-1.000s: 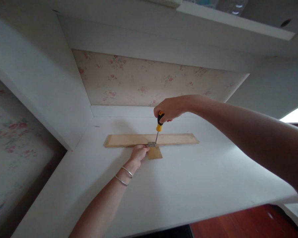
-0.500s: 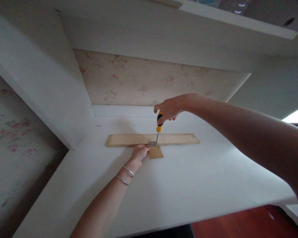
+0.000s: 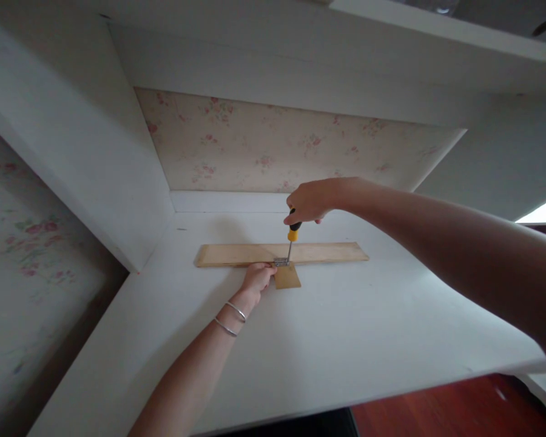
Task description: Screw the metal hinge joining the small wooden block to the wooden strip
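A long pale wooden board (image 3: 236, 255) lies across the white desk. A small metal hinge (image 3: 281, 262) sits at the middle of its front edge, with a small square wooden piece (image 3: 288, 278) just in front. My left hand (image 3: 257, 278), two silver bangles on its wrist, is closed at the hinge's left end; its fingertips are partly hidden there, against the small piece's edge. My right hand (image 3: 310, 201) wraps round the top of a yellow-and-black screwdriver (image 3: 293, 233). The screwdriver stands nearly upright, its tip down at the hinge's right end. Any screw under it is too small to see.
The white desktop (image 3: 346, 321) spreads around the board. A white side panel (image 3: 86, 133) rises at left, and a white shelf (image 3: 446, 27) overhangs above. Flowered wallpaper (image 3: 264, 145) covers the back. Reddish floor (image 3: 432, 406) shows beyond the desk's front edge.
My right hand's fingers have curled and turned round the screwdriver handle, hiding more of it. My left hand, the hinge and the board keep their places; the view has shifted slightly.
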Demonstrator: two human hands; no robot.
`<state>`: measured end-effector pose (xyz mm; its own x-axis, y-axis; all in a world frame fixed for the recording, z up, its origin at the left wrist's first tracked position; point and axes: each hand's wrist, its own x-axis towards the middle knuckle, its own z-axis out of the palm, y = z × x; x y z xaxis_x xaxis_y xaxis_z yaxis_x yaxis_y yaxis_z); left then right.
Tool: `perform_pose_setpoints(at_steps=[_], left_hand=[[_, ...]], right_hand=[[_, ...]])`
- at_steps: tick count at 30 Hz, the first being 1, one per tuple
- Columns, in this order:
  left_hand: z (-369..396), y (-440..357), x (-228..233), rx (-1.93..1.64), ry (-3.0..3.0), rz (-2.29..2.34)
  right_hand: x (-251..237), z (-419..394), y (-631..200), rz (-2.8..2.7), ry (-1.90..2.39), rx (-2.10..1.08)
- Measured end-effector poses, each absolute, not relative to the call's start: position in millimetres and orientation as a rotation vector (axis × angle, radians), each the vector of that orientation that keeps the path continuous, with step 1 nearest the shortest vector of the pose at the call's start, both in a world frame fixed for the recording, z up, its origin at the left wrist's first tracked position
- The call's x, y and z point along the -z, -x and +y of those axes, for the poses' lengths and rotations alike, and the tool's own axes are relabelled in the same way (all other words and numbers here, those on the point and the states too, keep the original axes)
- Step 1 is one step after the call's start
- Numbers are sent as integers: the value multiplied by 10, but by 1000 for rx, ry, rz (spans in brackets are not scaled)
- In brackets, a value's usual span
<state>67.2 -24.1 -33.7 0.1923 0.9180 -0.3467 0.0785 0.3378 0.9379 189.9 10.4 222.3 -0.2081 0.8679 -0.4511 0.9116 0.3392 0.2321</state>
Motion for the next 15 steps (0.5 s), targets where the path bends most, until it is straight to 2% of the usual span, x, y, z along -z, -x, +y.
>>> perform_pose_setpoints(at_steps=[6,10,15], left_hand=[[-235,-668,341,-792,-1062,1225],[-241,-667,337,-791,-1054,1223],[-248,-668,321,-782,-1049,1230]], right_hand=[[-2258,88,-1895,2239,-1466,183],[-2251,120,-1898,2134,-1587,-24],[-2266,135,-1922,2273,-1507,68]])
